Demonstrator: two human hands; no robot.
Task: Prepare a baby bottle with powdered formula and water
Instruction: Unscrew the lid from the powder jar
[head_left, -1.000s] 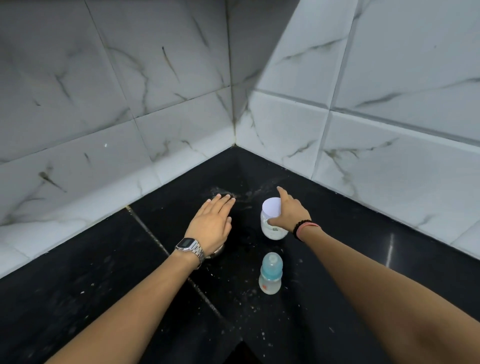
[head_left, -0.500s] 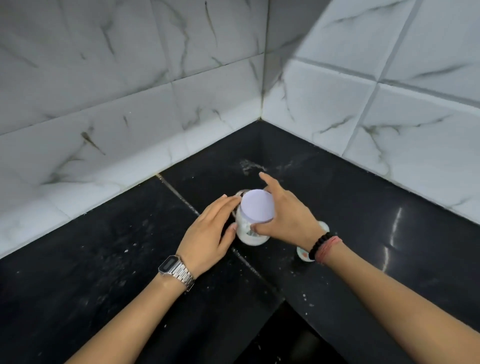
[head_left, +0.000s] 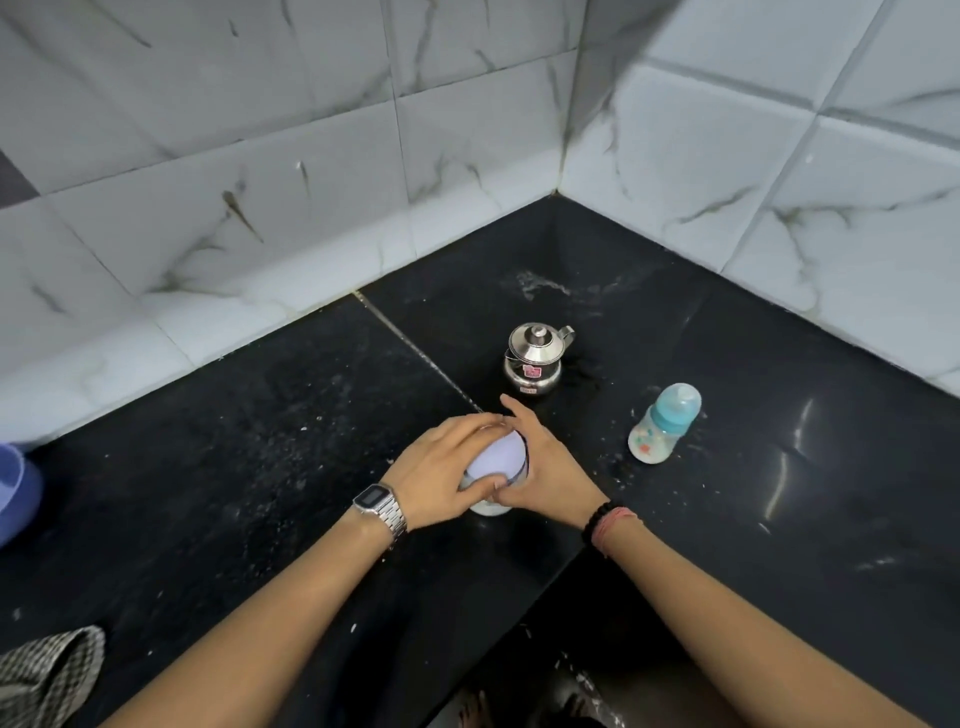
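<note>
Together, left hand (head_left: 441, 470) and right hand (head_left: 545, 467) grip the lilac-lidded jar (head_left: 496, 457), contents unclear.

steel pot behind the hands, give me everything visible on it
The steel pot is small and round-bellied, shiny metal by its look, with a domed lid topped by a knob and a spout or handle jutting from its upper right. A pink label sits on its front; the print is unreadable. It stands upright, lid on, on the black counter near the tiled corner, beyond both hands and left of the baby bottle. Nothing touches it.
</note>
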